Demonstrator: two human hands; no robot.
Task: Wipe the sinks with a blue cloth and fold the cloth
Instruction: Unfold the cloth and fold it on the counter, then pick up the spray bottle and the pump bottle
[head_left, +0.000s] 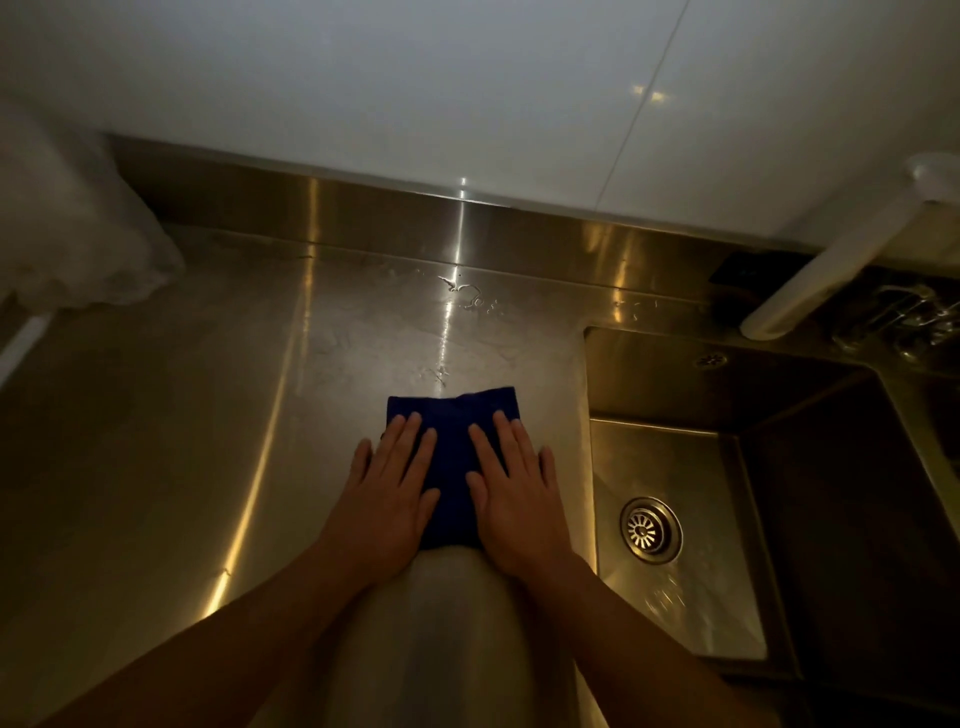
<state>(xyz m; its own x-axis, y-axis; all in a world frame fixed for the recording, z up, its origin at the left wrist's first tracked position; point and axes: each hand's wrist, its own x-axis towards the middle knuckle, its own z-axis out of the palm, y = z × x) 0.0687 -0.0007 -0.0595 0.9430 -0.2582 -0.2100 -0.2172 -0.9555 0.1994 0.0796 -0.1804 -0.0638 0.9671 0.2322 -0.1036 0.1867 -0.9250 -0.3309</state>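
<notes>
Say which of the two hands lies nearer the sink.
The right hand: it lies flat on the right part of the blue cloth, beside the sink; the left hand lies on the cloth's other side, farther off.

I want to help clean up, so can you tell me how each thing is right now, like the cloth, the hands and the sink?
blue cloth: folded, lying flat.
left hand: pressing flat on the cloth, fingers straight.
right hand: pressing flat on the cloth, fingers straight.
counter: water drops near the back.
sink: strainer sits in the drain.
</notes>
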